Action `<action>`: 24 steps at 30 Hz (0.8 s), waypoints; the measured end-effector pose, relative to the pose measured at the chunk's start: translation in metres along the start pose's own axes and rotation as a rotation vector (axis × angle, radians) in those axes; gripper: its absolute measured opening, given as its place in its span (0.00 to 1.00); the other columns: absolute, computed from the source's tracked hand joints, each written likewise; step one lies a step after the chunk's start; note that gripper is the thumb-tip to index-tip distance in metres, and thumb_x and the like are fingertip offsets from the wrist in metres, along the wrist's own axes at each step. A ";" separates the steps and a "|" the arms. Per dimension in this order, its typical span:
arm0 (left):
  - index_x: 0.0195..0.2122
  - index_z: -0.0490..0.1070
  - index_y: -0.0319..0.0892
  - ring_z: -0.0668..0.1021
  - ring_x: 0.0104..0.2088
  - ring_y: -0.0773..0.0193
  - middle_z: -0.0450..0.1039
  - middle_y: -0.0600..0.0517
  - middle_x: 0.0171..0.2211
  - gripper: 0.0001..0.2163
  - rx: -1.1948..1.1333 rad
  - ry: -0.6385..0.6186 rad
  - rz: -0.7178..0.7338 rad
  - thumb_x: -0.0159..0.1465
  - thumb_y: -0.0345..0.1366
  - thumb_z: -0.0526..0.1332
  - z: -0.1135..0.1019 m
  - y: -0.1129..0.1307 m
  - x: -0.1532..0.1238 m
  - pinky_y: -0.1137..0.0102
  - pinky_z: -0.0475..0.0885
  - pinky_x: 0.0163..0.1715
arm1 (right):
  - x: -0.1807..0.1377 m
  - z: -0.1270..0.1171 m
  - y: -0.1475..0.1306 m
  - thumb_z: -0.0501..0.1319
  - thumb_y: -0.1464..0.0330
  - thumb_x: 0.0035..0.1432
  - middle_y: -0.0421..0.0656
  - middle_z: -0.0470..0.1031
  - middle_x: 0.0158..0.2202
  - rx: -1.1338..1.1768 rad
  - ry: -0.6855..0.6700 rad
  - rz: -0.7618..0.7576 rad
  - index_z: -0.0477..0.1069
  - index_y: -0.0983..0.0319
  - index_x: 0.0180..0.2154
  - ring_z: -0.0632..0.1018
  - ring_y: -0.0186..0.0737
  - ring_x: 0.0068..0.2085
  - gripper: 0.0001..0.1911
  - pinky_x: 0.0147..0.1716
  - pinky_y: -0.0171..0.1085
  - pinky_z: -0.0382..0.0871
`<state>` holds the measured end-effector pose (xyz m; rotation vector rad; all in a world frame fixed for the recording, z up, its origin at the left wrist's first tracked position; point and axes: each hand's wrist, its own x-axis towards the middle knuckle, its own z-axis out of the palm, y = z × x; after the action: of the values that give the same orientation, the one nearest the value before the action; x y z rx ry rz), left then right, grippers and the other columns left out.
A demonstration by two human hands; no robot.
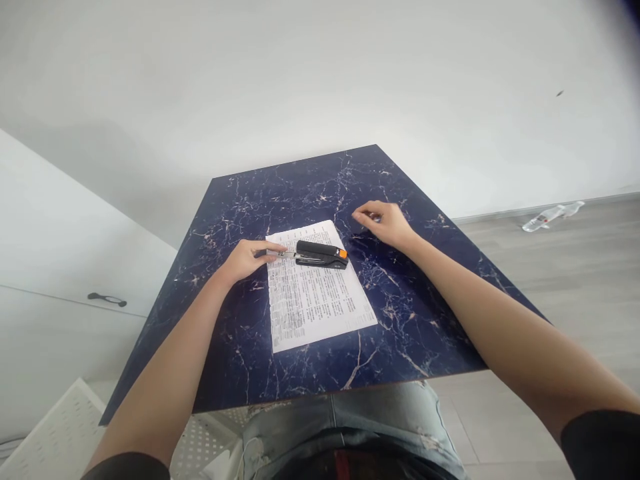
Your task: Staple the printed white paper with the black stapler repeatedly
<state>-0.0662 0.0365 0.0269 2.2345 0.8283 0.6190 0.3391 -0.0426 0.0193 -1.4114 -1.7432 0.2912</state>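
Observation:
A black stapler [320,255] with an orange tab lies across a printed sheet of paper [325,300]. A silver metal piece [287,254] sticks out from its left end. My left hand [246,259] has thumb and fingers closed around this piece at the paper's left edge. To the right of the paper, my right hand [385,223] hovers low over the table, or rests on it; I cannot tell which. Its fingers are curled together in a pinch, and whatever they hold is hidden or too small to name.
The dark blue marbled table [280,200] stands close to a white wall [300,80]. A white cabinet with a dark handle [107,299] is at the left. Below the near left corner is a white perforated rack [60,433]. A clear plastic bottle [553,215] lies on the floor at right.

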 end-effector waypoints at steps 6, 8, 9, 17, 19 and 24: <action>0.42 0.87 0.49 0.88 0.44 0.52 0.87 0.47 0.42 0.07 0.007 0.063 0.044 0.63 0.40 0.73 0.017 0.011 0.004 0.58 0.83 0.54 | -0.019 0.037 -0.061 0.69 0.53 0.64 0.48 0.83 0.51 0.124 -0.391 -0.201 0.78 0.56 0.55 0.81 0.50 0.48 0.22 0.46 0.47 0.75; 0.43 0.86 0.48 0.88 0.43 0.53 0.87 0.48 0.42 0.08 0.030 0.103 0.077 0.63 0.38 0.73 0.032 0.019 0.009 0.59 0.82 0.53 | -0.022 0.047 -0.070 0.67 0.56 0.66 0.47 0.82 0.48 0.071 -0.419 -0.210 0.76 0.56 0.54 0.80 0.50 0.46 0.19 0.44 0.47 0.73; 0.45 0.85 0.48 0.87 0.43 0.54 0.87 0.49 0.42 0.09 0.038 0.120 0.087 0.64 0.35 0.72 0.039 0.023 0.011 0.60 0.82 0.52 | -0.023 0.051 -0.072 0.65 0.57 0.67 0.47 0.81 0.47 0.046 -0.421 -0.198 0.76 0.56 0.53 0.79 0.49 0.45 0.17 0.43 0.47 0.72; 0.47 0.80 0.46 0.85 0.45 0.56 0.84 0.50 0.43 0.13 0.046 0.106 0.106 0.64 0.25 0.68 0.061 0.033 0.021 0.63 0.79 0.50 | -0.020 0.057 -0.068 0.63 0.59 0.68 0.47 0.81 0.44 -0.015 -0.415 -0.200 0.75 0.56 0.51 0.79 0.50 0.43 0.14 0.42 0.47 0.70; 0.49 0.78 0.47 0.84 0.48 0.55 0.84 0.49 0.45 0.13 0.058 0.088 0.086 0.65 0.27 0.69 0.060 0.032 0.019 0.61 0.78 0.52 | -0.022 0.056 -0.072 0.63 0.59 0.68 0.46 0.81 0.43 -0.022 -0.410 -0.198 0.75 0.56 0.51 0.79 0.49 0.42 0.14 0.41 0.47 0.70; 0.53 0.77 0.46 0.77 0.61 0.41 0.80 0.42 0.55 0.14 0.269 0.196 -0.016 0.67 0.38 0.71 0.053 0.016 0.017 0.45 0.66 0.65 | -0.024 0.045 -0.080 0.68 0.61 0.63 0.43 0.84 0.41 -0.030 -0.309 -0.099 0.78 0.55 0.46 0.82 0.48 0.39 0.11 0.40 0.47 0.73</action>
<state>-0.0160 0.0170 0.0068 2.4312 1.0815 0.7672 0.2520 -0.0764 0.0323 -1.3495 -2.0687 0.4504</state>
